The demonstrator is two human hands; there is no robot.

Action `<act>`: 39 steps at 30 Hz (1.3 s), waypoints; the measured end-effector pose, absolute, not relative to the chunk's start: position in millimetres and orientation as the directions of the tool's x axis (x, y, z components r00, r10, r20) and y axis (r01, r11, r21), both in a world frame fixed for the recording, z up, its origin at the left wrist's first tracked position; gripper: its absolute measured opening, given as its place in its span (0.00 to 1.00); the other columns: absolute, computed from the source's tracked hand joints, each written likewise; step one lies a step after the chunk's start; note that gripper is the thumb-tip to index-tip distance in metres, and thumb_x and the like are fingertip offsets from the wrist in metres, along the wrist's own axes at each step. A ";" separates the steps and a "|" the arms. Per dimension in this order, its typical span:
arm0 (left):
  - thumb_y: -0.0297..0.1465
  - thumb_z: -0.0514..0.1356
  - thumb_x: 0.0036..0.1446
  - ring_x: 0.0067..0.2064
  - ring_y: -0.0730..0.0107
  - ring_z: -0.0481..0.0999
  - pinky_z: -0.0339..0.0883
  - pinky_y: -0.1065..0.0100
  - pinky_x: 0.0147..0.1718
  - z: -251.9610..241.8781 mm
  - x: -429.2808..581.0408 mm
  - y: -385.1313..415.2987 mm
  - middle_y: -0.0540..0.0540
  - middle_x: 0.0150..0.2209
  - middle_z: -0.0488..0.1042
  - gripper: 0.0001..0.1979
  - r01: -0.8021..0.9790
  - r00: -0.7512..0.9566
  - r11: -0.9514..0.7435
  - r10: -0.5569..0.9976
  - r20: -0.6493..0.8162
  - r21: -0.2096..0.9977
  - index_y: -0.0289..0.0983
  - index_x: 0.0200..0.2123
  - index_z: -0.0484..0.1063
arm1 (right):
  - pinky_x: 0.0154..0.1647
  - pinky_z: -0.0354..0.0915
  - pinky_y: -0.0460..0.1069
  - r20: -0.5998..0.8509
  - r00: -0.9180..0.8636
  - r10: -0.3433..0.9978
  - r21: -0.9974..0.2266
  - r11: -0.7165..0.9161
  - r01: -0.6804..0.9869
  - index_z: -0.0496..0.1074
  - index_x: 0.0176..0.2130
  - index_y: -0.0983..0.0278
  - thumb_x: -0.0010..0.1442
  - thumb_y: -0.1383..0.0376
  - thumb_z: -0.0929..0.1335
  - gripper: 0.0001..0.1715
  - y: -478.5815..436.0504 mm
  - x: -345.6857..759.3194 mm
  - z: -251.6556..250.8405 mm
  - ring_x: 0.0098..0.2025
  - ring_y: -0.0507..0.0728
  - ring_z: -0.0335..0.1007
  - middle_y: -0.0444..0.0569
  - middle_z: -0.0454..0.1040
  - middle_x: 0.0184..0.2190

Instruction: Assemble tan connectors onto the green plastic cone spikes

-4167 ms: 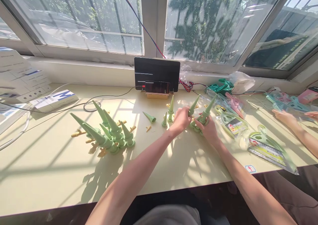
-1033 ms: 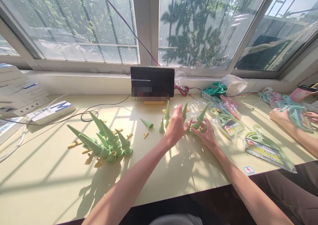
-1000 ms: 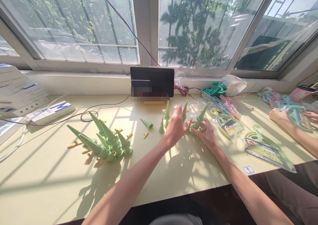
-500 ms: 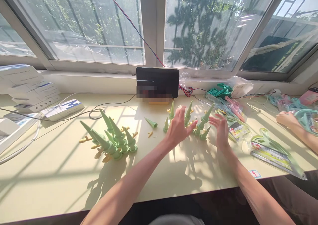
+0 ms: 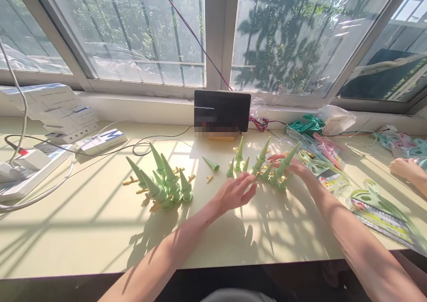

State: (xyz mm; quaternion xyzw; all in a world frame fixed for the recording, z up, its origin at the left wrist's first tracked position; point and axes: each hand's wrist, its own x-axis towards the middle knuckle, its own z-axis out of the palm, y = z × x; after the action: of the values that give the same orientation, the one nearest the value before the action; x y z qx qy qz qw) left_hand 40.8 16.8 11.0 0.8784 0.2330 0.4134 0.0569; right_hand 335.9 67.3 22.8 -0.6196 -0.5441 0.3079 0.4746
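Observation:
A cluster of green cone-topped towers point(image 5: 261, 157) with small yellow branch-like pegs stands between my two hands. My left hand point(image 5: 236, 191) is at its front, fingers loosely bent and apart, fingertips close to the base of the middle tower; I cannot tell whether they touch. Behind the right-hand tower point(image 5: 285, 162) is my right hand point(image 5: 293, 165), its fingers stretched leftward and partly hidden by that tower. A second, similar green cluster point(image 5: 167, 182) stands to the left. Between the clusters lie a loose green cone point(image 5: 211, 164) and a small yellow peg point(image 5: 209, 179).
A dark screen point(image 5: 222, 110) on a yellow stand is at the back. White boxes point(image 5: 53, 110) and a power strip point(image 5: 36, 173) are at left, with cables across the table. Packaged green items point(image 5: 380, 213) lie at right, near another person's hand point(image 5: 407, 172).
My left hand has dropped from over the cluster to its front. My right hand has moved in from the right, behind the right-hand tower. The view has turned slightly left.

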 end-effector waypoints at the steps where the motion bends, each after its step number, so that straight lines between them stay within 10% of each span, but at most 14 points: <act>1: 0.32 0.49 0.68 0.23 0.77 0.71 0.64 0.71 0.21 7.9 36.1 15.6 0.44 0.39 0.79 0.09 0.363 0.553 -0.884 0.459 0.695 0.295 0.40 0.45 0.67 | 0.23 0.69 0.54 0.039 0.131 0.991 -0.924 -0.015 0.383 0.79 0.26 0.60 0.31 0.64 0.80 0.17 70.1 335.4 23.1 0.24 0.62 0.73 0.49 0.80 0.25; 12: 0.28 0.50 0.67 0.19 0.80 0.60 0.56 0.73 0.19 -2.6 25.4 18.3 0.51 0.31 0.73 0.06 0.286 0.427 -0.899 0.428 0.796 0.330 0.39 0.42 0.66 | 0.22 0.59 0.51 -0.062 -0.038 0.997 -0.879 -0.036 0.476 0.82 0.29 0.69 0.43 0.58 0.77 0.17 75.4 331.2 32.8 0.20 0.54 0.65 0.52 0.75 0.19; 21: 0.25 0.53 0.66 0.19 0.81 0.54 0.51 0.74 0.19 -3.0 24.3 20.2 0.54 0.27 0.67 0.04 0.234 0.336 -0.887 0.458 0.823 0.399 0.38 0.39 0.67 | 0.24 0.58 0.48 0.205 0.087 0.975 -0.901 0.153 0.406 0.80 0.36 0.67 0.43 0.47 0.78 0.29 80.9 336.9 100.9 0.26 0.52 0.65 0.54 0.80 0.31; 30: 0.25 0.54 0.66 0.21 0.79 0.56 0.54 0.74 0.22 -6.0 22.4 23.1 0.53 0.28 0.66 0.05 0.260 0.313 -0.868 0.491 0.813 0.424 0.38 0.39 0.68 | 0.39 0.70 0.53 0.599 -0.097 0.795 -0.536 0.487 0.690 0.81 0.36 0.62 0.58 0.57 0.74 0.10 55.0 288.1 186.8 0.35 0.58 0.76 0.52 0.81 0.33; 39: 0.25 0.53 0.66 0.22 0.79 0.58 0.56 0.74 0.22 -2.3 19.7 24.3 0.51 0.29 0.67 0.06 0.299 0.208 -0.828 0.542 0.814 0.474 0.38 0.38 0.69 | 0.31 0.63 0.46 0.719 -0.372 0.587 -0.328 0.759 0.562 0.78 0.41 0.65 0.69 0.66 0.65 0.11 21.3 180.5 141.5 0.27 0.49 0.66 0.47 0.76 0.31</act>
State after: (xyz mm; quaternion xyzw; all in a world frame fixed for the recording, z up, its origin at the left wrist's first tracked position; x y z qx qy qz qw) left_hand 19.7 24.3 -2.3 0.7698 0.2729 0.5670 0.1071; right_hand 180.5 21.3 141.5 -0.3468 -0.8282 0.0139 0.4399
